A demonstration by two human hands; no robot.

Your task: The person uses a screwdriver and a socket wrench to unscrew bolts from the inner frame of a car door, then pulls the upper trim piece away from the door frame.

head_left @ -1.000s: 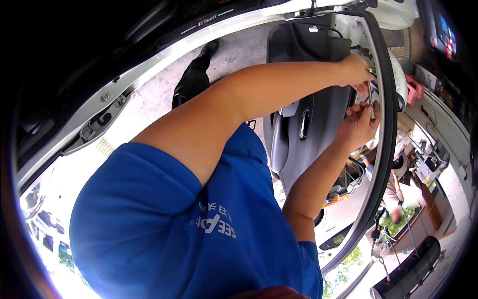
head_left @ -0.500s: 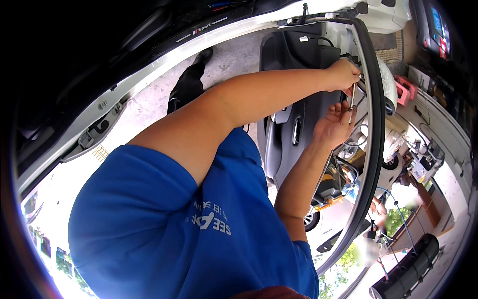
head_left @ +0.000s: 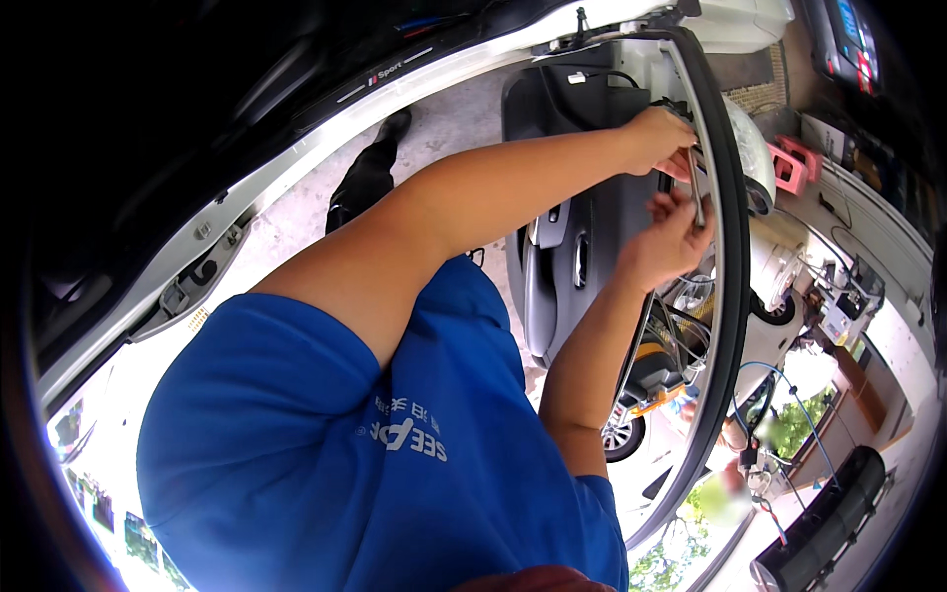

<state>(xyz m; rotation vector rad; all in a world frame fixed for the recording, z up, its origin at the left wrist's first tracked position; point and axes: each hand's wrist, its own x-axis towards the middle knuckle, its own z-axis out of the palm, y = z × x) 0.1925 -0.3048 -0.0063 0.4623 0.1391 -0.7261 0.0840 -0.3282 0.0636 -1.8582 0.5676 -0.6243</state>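
At the inner edge of the car door's window frame [head_left: 727,296], both my hands are on a slim, shiny metal wrench-like tool [head_left: 694,187]. My left hand [head_left: 659,141] has its fingers closed at the tool's upper end, close to the frame; the fingertips are partly hidden. Lower down, my right hand [head_left: 669,242] has its fingers curled at the lower end, palm partly turned up. What the tool's tip meets is hidden. Behind the hands is the dark grey door panel [head_left: 582,212]. A white side mirror [head_left: 755,163] sits just outside the frame.
The car's door sill [head_left: 464,71] curves along the top left. A black shoe [head_left: 395,123] is on the concrete floor [head_left: 454,113]. Beyond the door are pink stands [head_left: 792,166], a long black cylinder-like part [head_left: 824,518] with cables, and a wheel [head_left: 623,434].
My right hand's fingers, stretched up along the tool before, are now curled more around its lower end. The whole scene has shifted slightly left in view. My left hand stays at the upper end.
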